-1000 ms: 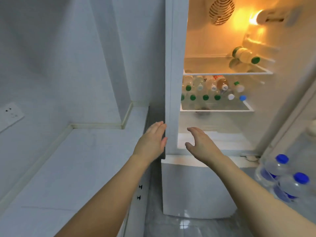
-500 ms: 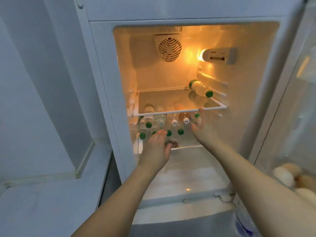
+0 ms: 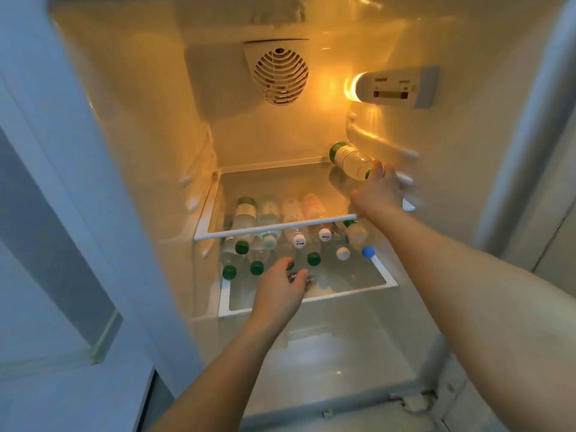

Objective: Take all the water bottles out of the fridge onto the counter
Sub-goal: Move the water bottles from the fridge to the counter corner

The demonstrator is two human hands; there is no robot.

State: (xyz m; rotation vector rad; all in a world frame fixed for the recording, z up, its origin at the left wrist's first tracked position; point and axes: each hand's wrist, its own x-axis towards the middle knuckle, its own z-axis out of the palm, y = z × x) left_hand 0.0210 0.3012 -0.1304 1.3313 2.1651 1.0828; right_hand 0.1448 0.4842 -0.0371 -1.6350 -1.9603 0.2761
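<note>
Right hand (image 3: 378, 190) has risen to one upper-shelf bottle (image 3: 350, 160).

Pale blue wall (image 3: 37, 213) at left w/ light trim (image 3: 106, 335); warm yellow lamp (image 3: 350, 87) glows upper right.

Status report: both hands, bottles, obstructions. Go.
Right hand at the lying bottle on the upper shelf, grip unclear. Left hand open over green-capped bottles on the lower shelf. Nothing blocking.

Clear plastic bottles (image 3: 352, 159), glossy glass shelf (image 3: 280, 185)
</note>
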